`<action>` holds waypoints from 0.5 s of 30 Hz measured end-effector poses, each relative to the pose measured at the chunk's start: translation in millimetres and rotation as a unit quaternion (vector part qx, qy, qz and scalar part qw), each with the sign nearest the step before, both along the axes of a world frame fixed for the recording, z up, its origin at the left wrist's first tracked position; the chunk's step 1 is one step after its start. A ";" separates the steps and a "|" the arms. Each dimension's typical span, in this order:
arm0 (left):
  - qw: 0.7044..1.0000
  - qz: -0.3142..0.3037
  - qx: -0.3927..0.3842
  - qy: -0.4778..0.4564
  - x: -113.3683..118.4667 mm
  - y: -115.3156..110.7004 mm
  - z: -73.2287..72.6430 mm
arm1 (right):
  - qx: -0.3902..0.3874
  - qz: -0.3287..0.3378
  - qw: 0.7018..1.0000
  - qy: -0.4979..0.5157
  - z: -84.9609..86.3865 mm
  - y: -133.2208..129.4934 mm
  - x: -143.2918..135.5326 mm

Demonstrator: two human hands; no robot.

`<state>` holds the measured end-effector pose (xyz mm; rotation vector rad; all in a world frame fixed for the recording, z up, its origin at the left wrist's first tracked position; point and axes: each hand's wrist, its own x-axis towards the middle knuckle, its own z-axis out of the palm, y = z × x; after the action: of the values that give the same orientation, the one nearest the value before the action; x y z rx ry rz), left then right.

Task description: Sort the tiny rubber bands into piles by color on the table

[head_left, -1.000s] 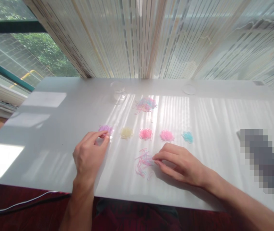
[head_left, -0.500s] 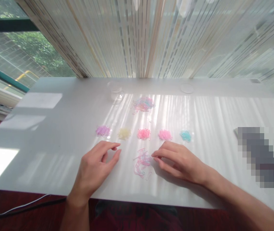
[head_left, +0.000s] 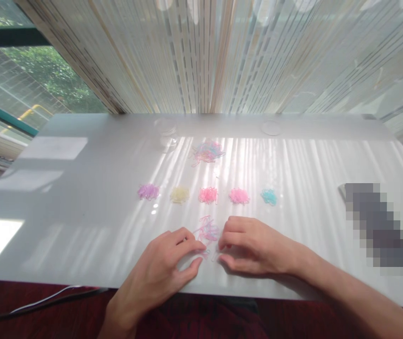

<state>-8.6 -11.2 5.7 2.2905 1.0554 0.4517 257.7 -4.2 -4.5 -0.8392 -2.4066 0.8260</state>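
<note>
A loose mixed pile of small pink, purple and bluish loops (head_left: pixel 207 230) lies on the white table between my hands. My left hand (head_left: pixel 173 261) is at the pile's lower left edge, thumb and index finger apart with nothing seen between them. On the right side, my right hand (head_left: pixel 247 245) has its fingers curled and thumb apart beside the pile, holding nothing visible. Beyond them runs a row of small piles: purple (head_left: pixel 148 191), yellow (head_left: pixel 179 194), coral (head_left: pixel 208 194), pink (head_left: pixel 239 195) and teal (head_left: pixel 268 197). Farther back is a larger mixed pile (head_left: pixel 208 151).
A clear jar (head_left: pixel 168 136) stands at the back of the table (head_left: pixel 81 188), with a clear round lid (head_left: pixel 271 127) to its right. A pixelated dark object (head_left: pixel 381 223) lies on the right. Striped curtains hang behind; a cable (head_left: pixel 53 299) runs below the left front edge.
My left hand has moved right and nearer to me, to the lower edge of the near pile. My right hand has shifted slightly down, its fingers more curled and its thumb lower.
</note>
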 end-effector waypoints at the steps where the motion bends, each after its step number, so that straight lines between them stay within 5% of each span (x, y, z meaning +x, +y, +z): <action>1: 1.000 0.000 0.003 0.002 0.4 -0.6 -0.8 | 0.004 0.007 1.000 -0.010 -0.9 -0.5 -1.3; 9: 1.000 -0.001 0.014 -0.017 5.3 -1.3 -2.4 | 0.046 0.013 0.997 -0.059 -5.7 -2.4 -9.4; 15: 0.997 -0.001 0.025 -0.079 7.4 -4.1 -1.9 | 0.052 -0.025 0.997 0.044 -4.2 -2.7 -7.2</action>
<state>-1.2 -15.3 3.8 2.2556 0.9731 0.6542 250.5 -7.0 -8.7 -0.8021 -2.3195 0.6975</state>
